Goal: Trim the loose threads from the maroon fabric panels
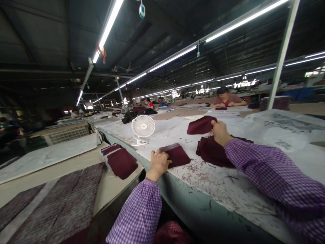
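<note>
My right hand (220,131) pinches the edge of a maroon fabric piece (201,125), lifted over the table. Below that hand lies a loose pile of maroon fabric pieces (213,152), partly covered by my sleeve. My left hand (158,162) rests on the left edge of another maroon fabric piece (177,156) near the table's front edge. Its fingers lie over the cloth, slightly spread; whether they grip it is hard to make out. Both forearms wear purple checked sleeves.
A small white fan (143,126) stands on the white-covered table (167,128). Dark lint and scraps litter the near edge. At left, a lower surface holds maroon pieces (122,162) and speckled fabric stacks (68,196). Clear plastic (281,132) lies at right. A co-worker (225,98) works across the table.
</note>
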A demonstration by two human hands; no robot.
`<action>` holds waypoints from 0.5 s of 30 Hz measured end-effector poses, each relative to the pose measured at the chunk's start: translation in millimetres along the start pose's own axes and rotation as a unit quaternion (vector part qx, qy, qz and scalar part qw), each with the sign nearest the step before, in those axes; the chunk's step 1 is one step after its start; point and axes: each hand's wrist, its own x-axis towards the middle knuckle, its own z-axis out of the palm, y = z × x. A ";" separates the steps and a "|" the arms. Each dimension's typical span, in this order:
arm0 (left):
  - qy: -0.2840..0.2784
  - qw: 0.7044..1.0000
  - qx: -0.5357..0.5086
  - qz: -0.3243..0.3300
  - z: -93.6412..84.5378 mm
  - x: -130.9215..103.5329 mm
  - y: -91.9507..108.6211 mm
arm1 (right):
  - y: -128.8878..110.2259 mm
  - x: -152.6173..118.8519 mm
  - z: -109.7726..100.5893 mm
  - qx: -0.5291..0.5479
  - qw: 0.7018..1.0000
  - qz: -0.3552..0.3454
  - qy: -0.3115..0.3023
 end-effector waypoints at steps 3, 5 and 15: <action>0.062 0.995 -0.077 -0.015 -0.8 1.9 5.9 | -23.8 5.6 -21.0 0.002 1.000 -0.008 0.008; 0.106 0.964 -0.237 -0.059 -2.9 -0.1 15.0 | -33.5 -9.1 -19.3 -0.017 0.997 -0.036 -0.064; 0.011 0.685 -0.701 -0.197 2.1 -31.5 37.0 | -56.0 -94.1 27.4 -0.209 0.772 -0.048 -0.599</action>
